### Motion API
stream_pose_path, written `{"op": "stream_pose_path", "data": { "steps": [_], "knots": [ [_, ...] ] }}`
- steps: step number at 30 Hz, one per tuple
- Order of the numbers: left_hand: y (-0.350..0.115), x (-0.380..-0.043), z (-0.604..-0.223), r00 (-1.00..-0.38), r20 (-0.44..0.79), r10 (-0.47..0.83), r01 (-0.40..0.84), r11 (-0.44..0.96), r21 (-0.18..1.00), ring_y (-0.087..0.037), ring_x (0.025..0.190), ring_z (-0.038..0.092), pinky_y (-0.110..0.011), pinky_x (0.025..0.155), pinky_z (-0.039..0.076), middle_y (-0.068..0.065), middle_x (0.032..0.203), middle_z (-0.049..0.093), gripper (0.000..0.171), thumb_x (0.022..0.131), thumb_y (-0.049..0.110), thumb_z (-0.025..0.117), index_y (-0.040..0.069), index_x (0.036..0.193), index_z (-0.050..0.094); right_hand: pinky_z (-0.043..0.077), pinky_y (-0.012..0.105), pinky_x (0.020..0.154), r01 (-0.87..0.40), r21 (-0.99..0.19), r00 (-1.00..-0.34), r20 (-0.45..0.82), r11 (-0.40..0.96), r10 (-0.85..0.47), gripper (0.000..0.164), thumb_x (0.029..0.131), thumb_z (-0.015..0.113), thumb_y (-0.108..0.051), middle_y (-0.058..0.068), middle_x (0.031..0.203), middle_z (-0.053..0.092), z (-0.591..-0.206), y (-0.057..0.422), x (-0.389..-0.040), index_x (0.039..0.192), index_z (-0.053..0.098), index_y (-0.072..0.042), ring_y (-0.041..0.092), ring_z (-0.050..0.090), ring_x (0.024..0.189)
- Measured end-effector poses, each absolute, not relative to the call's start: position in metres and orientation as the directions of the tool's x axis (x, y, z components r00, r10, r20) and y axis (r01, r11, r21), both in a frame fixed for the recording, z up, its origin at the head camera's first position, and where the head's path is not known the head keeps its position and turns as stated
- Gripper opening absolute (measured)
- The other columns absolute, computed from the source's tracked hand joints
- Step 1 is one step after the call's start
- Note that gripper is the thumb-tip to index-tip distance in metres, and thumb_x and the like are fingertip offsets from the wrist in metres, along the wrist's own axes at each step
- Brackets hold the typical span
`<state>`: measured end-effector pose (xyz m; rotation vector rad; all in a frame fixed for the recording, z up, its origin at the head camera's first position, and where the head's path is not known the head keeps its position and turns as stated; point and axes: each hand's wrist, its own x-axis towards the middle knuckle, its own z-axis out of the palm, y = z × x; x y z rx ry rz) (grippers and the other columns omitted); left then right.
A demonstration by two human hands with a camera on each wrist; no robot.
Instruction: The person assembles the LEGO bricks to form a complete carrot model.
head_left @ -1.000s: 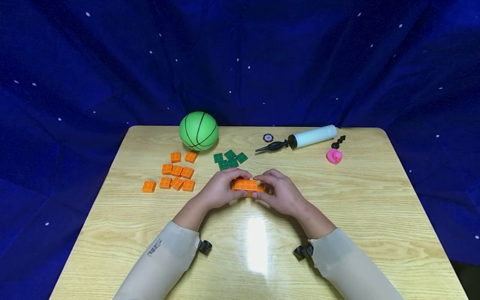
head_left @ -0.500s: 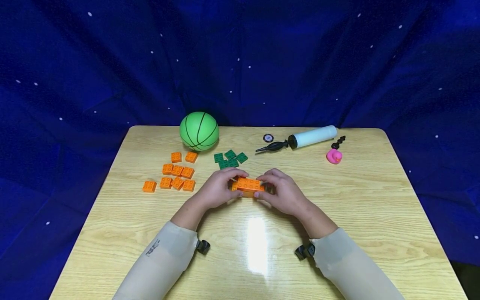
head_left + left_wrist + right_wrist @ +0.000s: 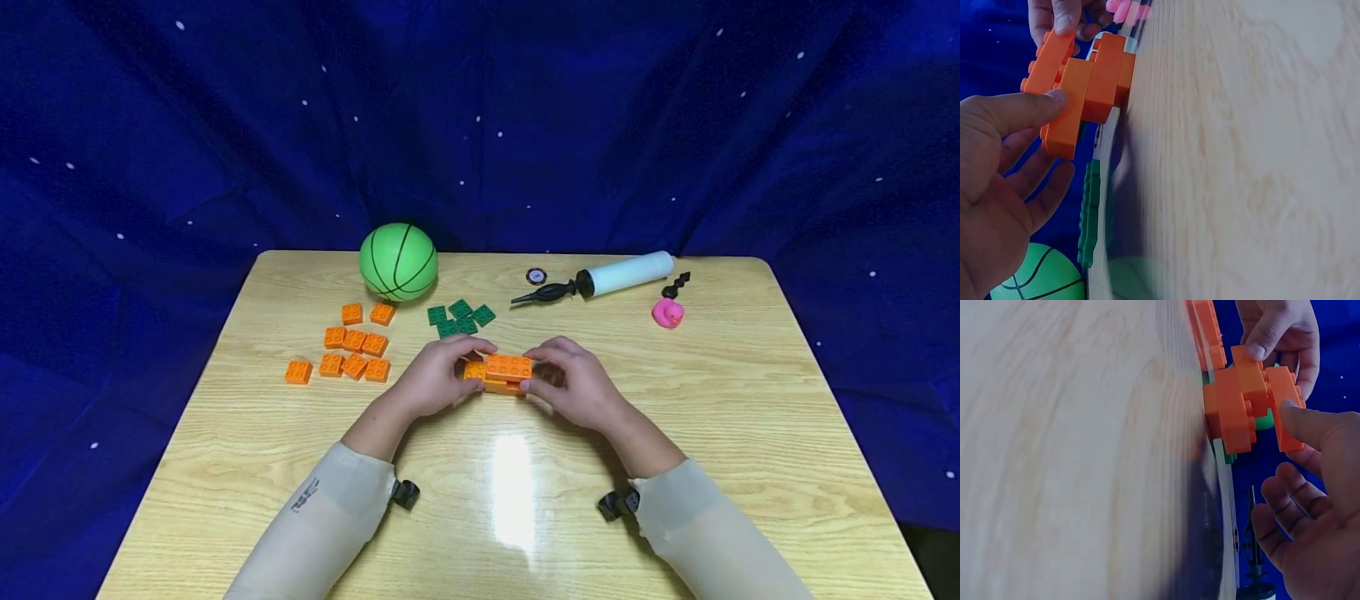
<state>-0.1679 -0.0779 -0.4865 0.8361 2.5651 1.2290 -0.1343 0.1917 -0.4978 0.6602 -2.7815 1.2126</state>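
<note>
A staggered stack of long orange building bricks [image 3: 504, 387] stands between both hands at the middle of the table. My left hand [image 3: 433, 379] pinches the left end of an upper brick [image 3: 1070, 112], thumb on its near side. The top brick [image 3: 510, 367] lies shifted to the right over it, and my right hand [image 3: 576, 387] grips its right end between thumb and fingers. In the right wrist view, studs show in the narrow gap beneath this top brick [image 3: 1282, 412]. Lower bricks [image 3: 1231, 409] sit offset below, close over the tabletop.
Several small orange bricks [image 3: 354, 341] lie to the left, with thin green bricks [image 3: 461, 310] behind my left hand. A green ball [image 3: 398, 262] is at the back left. Back right are a hand pump [image 3: 630, 274], a round chip [image 3: 536, 276], a black piece [image 3: 671, 291] and a pink duck [image 3: 667, 313].
The top brick has moved rightward over the stack with my right hand, uncovering studs at the left end. My left hand has drawn slightly left and stayed on the brick below.
</note>
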Motion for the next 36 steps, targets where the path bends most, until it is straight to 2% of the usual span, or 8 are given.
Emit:
{"op": "stream_pose_path", "data": {
  "steps": [11,18,24,31,36],
  "knots": [
    [-0.080,-0.167,-0.487,-0.821,0.102,0.562,0.437,0.504,0.745,-0.016,0.109,0.064,-0.036,0.092,0.055,0.004,0.125,0.069,0.045,0.086,0.006,0.085,0.018,0.128,0.071,0.054,0.037,0.072,-0.352,-0.706,-0.928,0.179,0.615,-0.326,0.036,0.092,0.082,-0.026,0.003,0.116,0.065,-0.501,0.208,-0.132,0.124,0.073,-0.011,0.023,0.062,0.087],
    [-0.079,-0.167,-0.488,-0.819,0.091,0.566,0.438,0.516,0.736,-0.016,0.110,0.062,-0.036,0.090,0.054,0.004,0.126,0.068,0.043,0.088,0.008,0.084,0.017,0.128,0.071,0.051,0.030,0.070,-0.357,-0.698,-0.927,0.185,0.621,-0.326,0.037,0.091,0.082,-0.024,0.004,0.113,0.066,-0.505,0.216,-0.131,0.124,0.073,-0.009,0.022,0.060,0.086],
    [-0.079,-0.167,-0.486,-0.822,0.078,0.564,0.432,0.529,0.730,-0.017,0.111,0.062,-0.036,0.093,0.053,0.004,0.127,0.069,0.041,0.088,0.009,0.084,0.016,0.127,0.072,0.050,0.029,0.068,-0.372,-0.677,-0.919,0.171,0.635,-0.356,0.037,0.092,0.082,-0.027,0.006,0.112,0.066,-0.508,0.217,-0.132,0.123,0.073,-0.009,0.020,0.058,0.084],
    [-0.078,-0.168,-0.486,-0.819,0.071,0.570,0.435,0.535,0.724,-0.017,0.121,0.061,-0.038,0.105,0.049,0.005,0.129,0.069,0.036,0.088,0.008,0.083,0.018,0.122,0.074,0.054,0.037,0.079,-0.385,-0.655,-0.911,0.158,0.650,-0.380,0.039,0.092,0.081,-0.025,0.004,0.119,0.066,-0.504,0.213,-0.133,0.126,0.070,-0.009,0.020,0.061,0.095],
    [-0.077,-0.168,-0.487,-0.821,0.061,0.568,0.431,0.546,0.719,-0.016,0.125,0.060,-0.037,0.109,0.047,0.006,0.128,0.069,0.034,0.089,0.009,0.082,0.019,0.121,0.075,0.054,0.042,0.091,-0.389,-0.658,-0.904,0.138,0.645,-0.404,0.042,0.093,0.080,-0.024,0.004,0.121,0.068,-0.505,0.207,-0.135,0.130,0.069,-0.010,0.021,0.063,0.105]
  ]
}}
